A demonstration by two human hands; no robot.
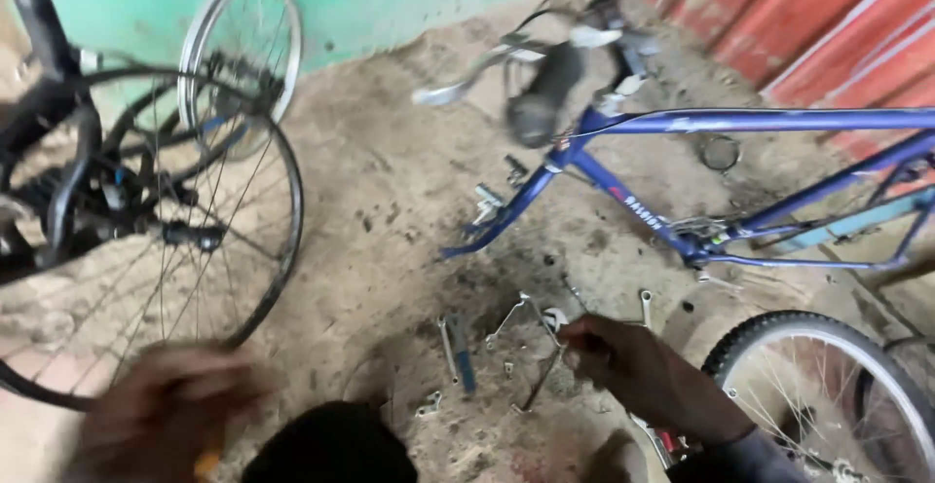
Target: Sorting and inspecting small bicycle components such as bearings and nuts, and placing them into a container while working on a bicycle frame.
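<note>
Spanners [531,342] lie scattered on the dirt floor [390,210] just in front of me, below the blue bike frame [682,181], which stands stripped of its front wheel. My right hand [633,371] is down among them, fingers curled around what looks like a thin metal tool near a bent wire piece; can't tell exactly which one, it's mostly hidden under the hand. A blue-handled tool [460,352] lies just to the left of it, apart from the hand. My left hand [161,415] is blurred, low at the left in front of the loose spoked wheel [146,240]; something orange shows under it, but I can't tell if the hand is gripping it or open. Risks, as I judge them: small parts on loose dirt get kicked or buried easily, a nut lost there is hard to find. Wrong spanner picked by feel could round a nut. The loose wheel beside my left hand may tip onto the tools if knocked. The tyred wheel [828,395] sits close by my right forearm, so a sleeve or wrist could snag a spoke.
</note>
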